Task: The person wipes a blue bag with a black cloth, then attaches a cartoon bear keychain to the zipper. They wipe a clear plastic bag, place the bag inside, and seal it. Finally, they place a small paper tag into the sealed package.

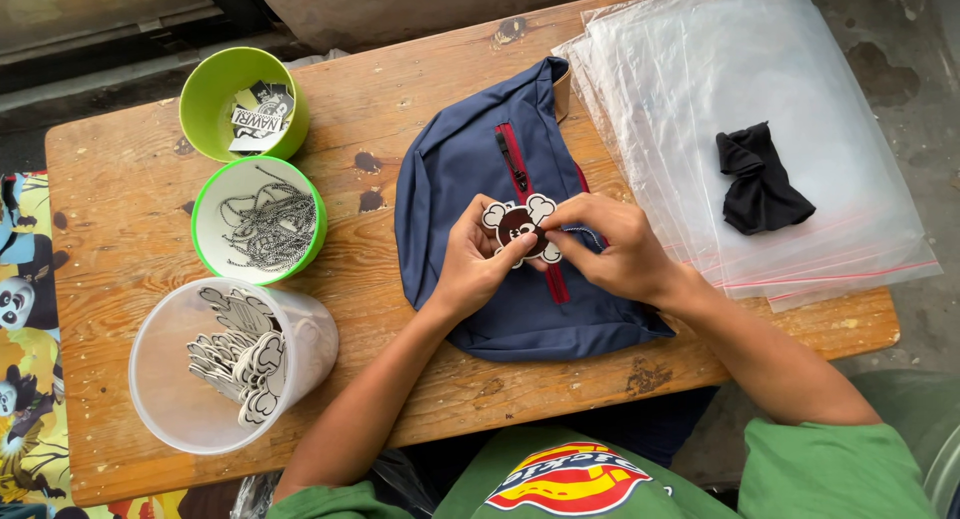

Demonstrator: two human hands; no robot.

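A navy blue bag [460, 169] with a red zipper lies on the wooden table [130, 209]. Over it my left hand [472, 261] pinches a flat charm [520, 226], a brown bear face on white crossed bones. My right hand [612, 247] grips the charm's right edge and a thin dark cord by the zipper. Both hands rest on the bag's middle.
At the left stand a green bowl of printed tags [243, 104], a green-rimmed bowl of cords [260, 219] and a clear tub of flat charms [225, 364]. A stack of clear zip bags [800, 99] with a black cloth [760, 179] on it lies at the right.
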